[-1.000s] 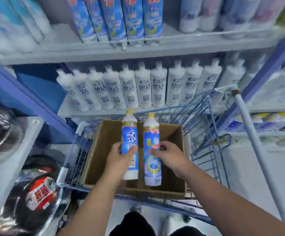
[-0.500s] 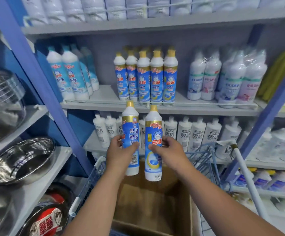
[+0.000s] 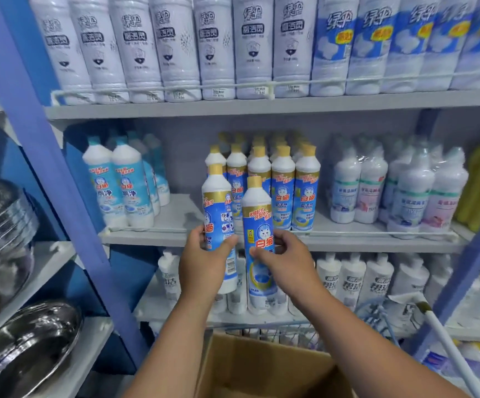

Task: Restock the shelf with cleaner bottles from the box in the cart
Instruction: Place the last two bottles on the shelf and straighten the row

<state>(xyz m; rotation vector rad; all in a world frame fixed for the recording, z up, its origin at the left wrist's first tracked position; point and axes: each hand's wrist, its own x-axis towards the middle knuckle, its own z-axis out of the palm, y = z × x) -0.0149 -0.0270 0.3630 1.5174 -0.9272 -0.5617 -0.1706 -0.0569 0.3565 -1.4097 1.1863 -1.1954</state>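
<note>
Seen from the head camera: left hand (image 3: 204, 261) gripping one blue-labelled cleaner bottle (image 3: 218, 222) upright around its lower body, right hand (image 3: 286, 261) gripping a second cleaner bottle (image 3: 258, 239) upright just beside it, both bottles being held in the air in front of the middle shelf (image 3: 348, 239). Behind them, standing on that shelf: a cluster of matching yellow-capped bottles (image 3: 293, 188), with teal-capped bottles (image 3: 118, 188) to the left and shrink-wrapped white bottles (image 3: 399, 188) to the right. Below the forearms, showing at the bottom edge: the open cardboard box (image 3: 261, 366).
</note>
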